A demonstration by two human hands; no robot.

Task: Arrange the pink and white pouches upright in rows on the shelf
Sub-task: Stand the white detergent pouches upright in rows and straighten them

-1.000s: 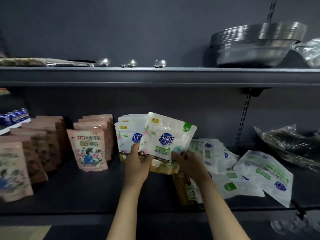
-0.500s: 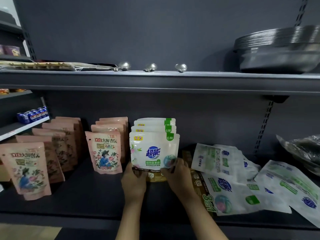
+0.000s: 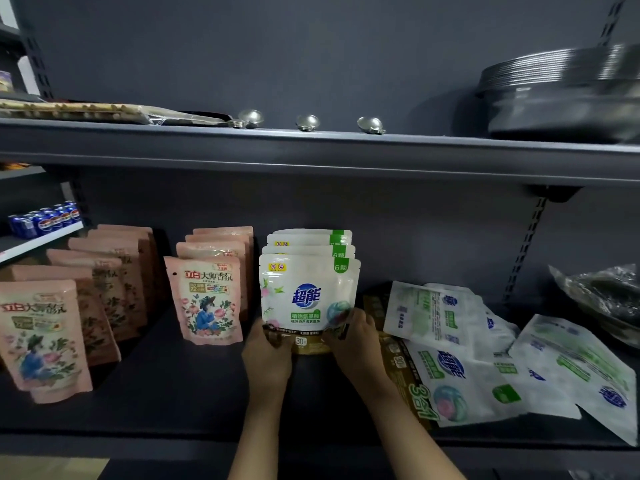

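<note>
Both hands, left [image 3: 268, 355] and right [image 3: 351, 337], are gripping the bottom corners of a white pouch [image 3: 308, 294], which a second ago was tilted in the air and is now standing upright mid-shelf [image 3: 173, 393], fronting the white row [image 3: 310, 242]. Loose pouches [image 3: 460, 355] are lying flat toward the right edge, awaiting standing.

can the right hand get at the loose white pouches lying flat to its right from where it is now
Probably yes. The right hand grips the front upright white pouch, but the flat white pouches lie right beside it on the same shelf with nothing between. It must let go first.
</note>
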